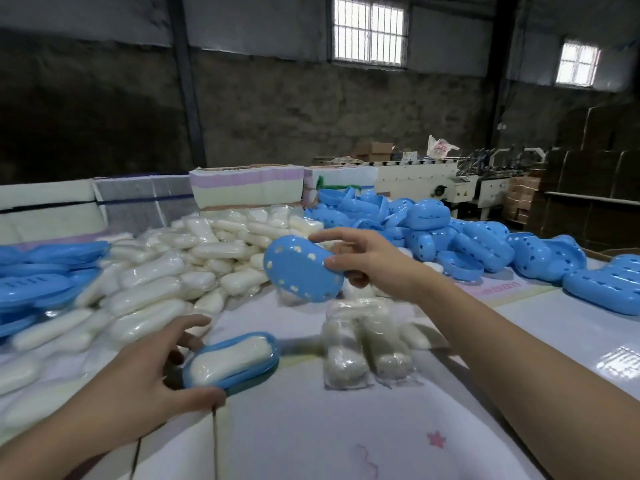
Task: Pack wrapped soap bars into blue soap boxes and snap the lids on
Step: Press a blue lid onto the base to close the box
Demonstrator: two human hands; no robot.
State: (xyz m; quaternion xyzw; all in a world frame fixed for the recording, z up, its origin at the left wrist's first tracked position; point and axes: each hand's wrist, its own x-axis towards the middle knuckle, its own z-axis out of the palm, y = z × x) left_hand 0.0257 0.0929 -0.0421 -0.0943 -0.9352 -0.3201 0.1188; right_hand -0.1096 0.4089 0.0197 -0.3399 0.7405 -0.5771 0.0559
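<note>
Left hand [145, 386] gripping soap-filled box [231, 361], right hand [367, 261] pinching lid [302, 273] by its edge — raised above

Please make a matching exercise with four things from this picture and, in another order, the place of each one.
Things:
1. lid
2. box base
3. soap pile
4. window

Places:
A. on the back wall
B. held in the right hand
C. heaped on the table, left of the lid
D. held in the left hand, soap inside

Pairs: 1-B, 2-D, 3-C, 4-A
</note>
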